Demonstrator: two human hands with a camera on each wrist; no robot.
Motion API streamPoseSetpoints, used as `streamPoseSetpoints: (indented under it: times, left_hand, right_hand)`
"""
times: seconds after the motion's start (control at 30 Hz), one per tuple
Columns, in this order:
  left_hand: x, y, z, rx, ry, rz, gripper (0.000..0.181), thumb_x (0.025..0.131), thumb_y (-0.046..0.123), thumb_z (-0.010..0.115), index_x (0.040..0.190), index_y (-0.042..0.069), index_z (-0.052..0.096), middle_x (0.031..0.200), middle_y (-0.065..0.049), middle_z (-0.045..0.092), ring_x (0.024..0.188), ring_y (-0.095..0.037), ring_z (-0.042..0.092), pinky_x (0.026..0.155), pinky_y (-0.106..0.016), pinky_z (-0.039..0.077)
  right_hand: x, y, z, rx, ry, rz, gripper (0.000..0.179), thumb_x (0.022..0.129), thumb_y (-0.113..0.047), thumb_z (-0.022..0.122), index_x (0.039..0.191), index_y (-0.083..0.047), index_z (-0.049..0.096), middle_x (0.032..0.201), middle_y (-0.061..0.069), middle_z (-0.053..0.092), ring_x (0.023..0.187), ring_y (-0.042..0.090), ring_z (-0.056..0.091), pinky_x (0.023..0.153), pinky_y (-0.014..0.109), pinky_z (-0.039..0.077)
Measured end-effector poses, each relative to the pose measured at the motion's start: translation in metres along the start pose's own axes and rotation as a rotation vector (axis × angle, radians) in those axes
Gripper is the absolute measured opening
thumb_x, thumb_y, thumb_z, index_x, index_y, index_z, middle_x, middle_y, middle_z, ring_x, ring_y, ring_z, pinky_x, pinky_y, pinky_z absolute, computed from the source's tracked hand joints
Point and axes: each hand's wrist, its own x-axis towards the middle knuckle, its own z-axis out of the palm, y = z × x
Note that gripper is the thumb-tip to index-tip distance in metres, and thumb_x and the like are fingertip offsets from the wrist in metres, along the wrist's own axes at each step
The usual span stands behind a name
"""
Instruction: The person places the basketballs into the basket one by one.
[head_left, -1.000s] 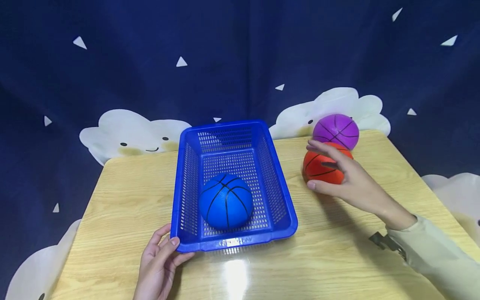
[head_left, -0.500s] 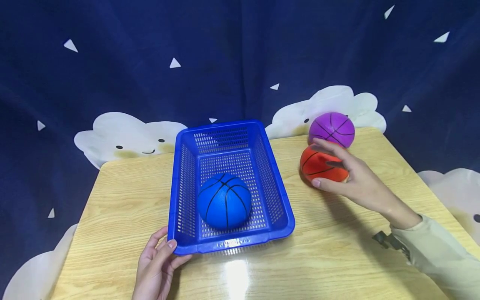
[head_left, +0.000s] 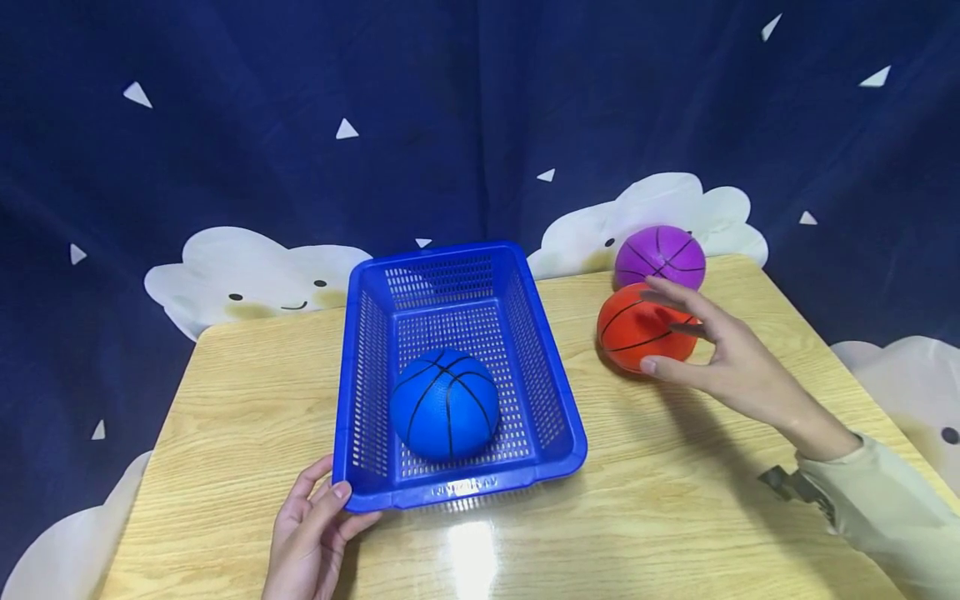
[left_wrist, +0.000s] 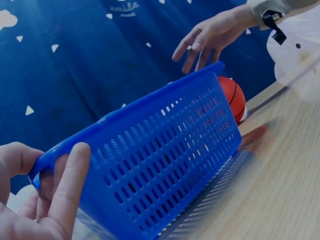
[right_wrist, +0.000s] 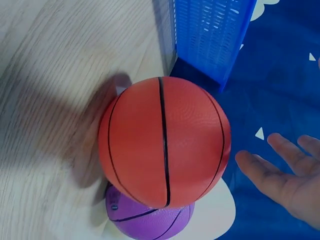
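Observation:
My left hand [head_left: 311, 525] pinches the near left corner of a blue plastic basket [head_left: 459, 493], thumb on top of the rim and fingers under it. Inside the basket lies a blue toy basketball [head_left: 445, 408], towards its near end. To the right, an orange toy basketball [head_left: 633, 329] sits on the table. My right hand [head_left: 738, 371] is held beside that ball, fingers spread and thumb apart, with nothing gripped. In the right wrist view a gap shows between the fingertips [right_wrist: 245, 159] and the orange ball [right_wrist: 165, 142].
A purple toy basketball [head_left: 660, 257] stands just behind the orange one, near the table's back edge. The light wooden table [head_left: 247, 400] ends at a dark blue curtain [head_left: 420, 108] printed with clouds and triangles.
My right hand has drawn slightly to the right, away from the orange ball, so more of the ball shows. The head view has shifted a little. The left hand keeps its hold.

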Motion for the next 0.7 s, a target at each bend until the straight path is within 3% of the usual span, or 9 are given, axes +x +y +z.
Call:
streamPoseSetpoints:
  times: [0.33,0.6,0.7]
  left_hand:
    - [0.001,-0.001,-0.002,0.019,0.003,-0.003,0.039,0.108,-0.014,0.042,0.134,0.007,0.063,0.125,-0.016,0.074,0.105,-0.030,0.078,0.090,-0.046,0.068]
    - [0.001,-0.001,-0.004,-0.002,-0.017,0.002,0.040,0.108,-0.015,0.040,0.135,0.007,0.062,0.126,-0.017,0.074,0.106,-0.030,0.078,0.090,-0.045,0.069]
    - [0.001,-0.001,-0.006,-0.024,-0.043,0.011,0.042,0.109,-0.015,0.038,0.136,0.006,0.062,0.128,-0.018,0.073,0.106,-0.031,0.078,0.090,-0.045,0.069]
  right_hand:
    - [0.000,0.010,-0.010,0.003,0.040,-0.019,0.096,0.086,0.005,0.088,0.167,-0.023,0.045,0.155,0.016,0.057,0.135,0.013,0.056,0.103,0.013,0.052]
    - [-0.001,0.025,-0.018,-0.033,0.075,0.047,0.097,0.086,0.001,0.090,0.168,-0.021,0.043,0.161,0.015,0.053,0.140,0.004,0.049,0.100,0.008,0.050]
    - [0.000,0.033,-0.020,-0.044,0.073,0.078,0.098,0.086,-0.002,0.091,0.169,-0.017,0.041,0.165,0.015,0.047,0.146,0.016,0.046,0.099,0.008,0.048]
